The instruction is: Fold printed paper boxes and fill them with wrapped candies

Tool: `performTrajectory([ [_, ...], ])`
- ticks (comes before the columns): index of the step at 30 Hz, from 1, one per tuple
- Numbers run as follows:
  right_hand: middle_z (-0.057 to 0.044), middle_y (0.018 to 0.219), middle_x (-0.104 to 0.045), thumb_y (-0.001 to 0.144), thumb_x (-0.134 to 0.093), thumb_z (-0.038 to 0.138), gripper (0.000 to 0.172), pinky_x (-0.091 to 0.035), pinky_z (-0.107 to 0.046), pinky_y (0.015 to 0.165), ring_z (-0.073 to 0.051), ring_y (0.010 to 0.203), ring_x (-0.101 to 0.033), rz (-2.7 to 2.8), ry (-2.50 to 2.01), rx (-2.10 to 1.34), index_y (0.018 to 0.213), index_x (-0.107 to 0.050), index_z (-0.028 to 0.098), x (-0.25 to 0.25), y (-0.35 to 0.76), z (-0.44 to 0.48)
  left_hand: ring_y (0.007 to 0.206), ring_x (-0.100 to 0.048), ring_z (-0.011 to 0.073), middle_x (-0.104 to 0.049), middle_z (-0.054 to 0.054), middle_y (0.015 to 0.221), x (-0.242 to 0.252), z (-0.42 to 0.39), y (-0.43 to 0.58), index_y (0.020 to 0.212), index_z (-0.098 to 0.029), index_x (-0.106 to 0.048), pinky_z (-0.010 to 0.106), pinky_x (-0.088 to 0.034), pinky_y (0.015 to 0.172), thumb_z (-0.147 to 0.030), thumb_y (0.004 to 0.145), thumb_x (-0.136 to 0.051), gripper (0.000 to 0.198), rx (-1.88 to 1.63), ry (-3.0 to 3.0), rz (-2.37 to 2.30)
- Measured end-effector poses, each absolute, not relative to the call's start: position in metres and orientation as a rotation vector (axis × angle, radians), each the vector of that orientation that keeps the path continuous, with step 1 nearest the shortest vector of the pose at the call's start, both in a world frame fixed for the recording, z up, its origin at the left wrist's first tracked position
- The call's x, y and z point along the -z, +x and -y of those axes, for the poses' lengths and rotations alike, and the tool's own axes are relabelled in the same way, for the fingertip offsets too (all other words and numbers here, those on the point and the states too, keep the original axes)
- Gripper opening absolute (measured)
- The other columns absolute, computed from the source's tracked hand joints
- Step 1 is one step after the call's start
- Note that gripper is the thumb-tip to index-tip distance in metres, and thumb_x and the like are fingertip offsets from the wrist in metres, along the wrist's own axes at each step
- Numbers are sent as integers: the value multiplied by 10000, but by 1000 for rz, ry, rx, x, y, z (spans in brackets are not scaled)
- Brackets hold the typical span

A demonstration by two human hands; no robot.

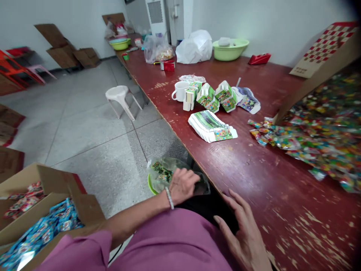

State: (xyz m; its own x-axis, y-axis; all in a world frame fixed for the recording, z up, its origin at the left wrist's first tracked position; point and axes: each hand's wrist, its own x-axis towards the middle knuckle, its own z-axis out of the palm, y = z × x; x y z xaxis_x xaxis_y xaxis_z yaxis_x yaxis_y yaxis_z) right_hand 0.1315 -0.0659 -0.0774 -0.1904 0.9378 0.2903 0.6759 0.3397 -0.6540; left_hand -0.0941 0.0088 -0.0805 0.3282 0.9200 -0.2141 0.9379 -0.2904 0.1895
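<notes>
My left hand (pixel 184 186) is over my lap, its fingers curled down beside a clear plastic bag (pixel 176 162). Its fingertips are turned away, so what they hold, if anything, is hidden. Small green packets (pixel 162 171) lie inside the bag, which sits in a light green basin (pixel 151 185). At the table's near edge, my right hand (pixel 244 226) is open, thumb apart from the fingers, with nothing seen in it. Ahead on the red table (pixel 242 162) lies a fanned stack of flat green-and-white cartons (pixel 210 126). Behind it stand several small folded green boxes (pixel 207 96).
Wrapped candies (pixel 313 139) spill from a tipped cardboard box (pixel 293 86) at right. A white mug (pixel 182 91) stands beside the small boxes. Further back are white bags (pixel 196 47) and a green basin (pixel 229 51). A stool (pixel 118 92) and an open carton (pixel 58 180) are on my left.
</notes>
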Motion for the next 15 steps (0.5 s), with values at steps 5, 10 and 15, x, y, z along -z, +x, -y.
performTrajectory([
  [5,-123,1372,-523,938,-554,307,391,-540,-449,971,-276,1213,-580,1932,-1411,-520,1322,-512,249,81,140,69,1023,-537,203,-658,46,1159,42,-58,-49,1199,-250,-617,343,-398,893,-248,956,-443,299,-609,2548,-1602],
  [10,-127,1309,-580,925,-561,238,342,-575,-416,921,-263,1164,-622,1931,-1366,-476,1266,-547,240,89,143,64,1145,-457,303,-531,157,1335,22,-147,-45,1376,-144,-468,410,-372,925,-403,956,-476,493,-679,2473,-1914],
  [15,-130,1270,-612,937,-534,233,289,-578,-422,903,-266,1134,-637,1856,-1398,-473,1223,-575,234,85,137,62,1114,-450,336,-562,169,1211,30,-183,-27,1141,-144,-622,444,-349,893,-469,875,-617,420,-504,2551,-1856],
])
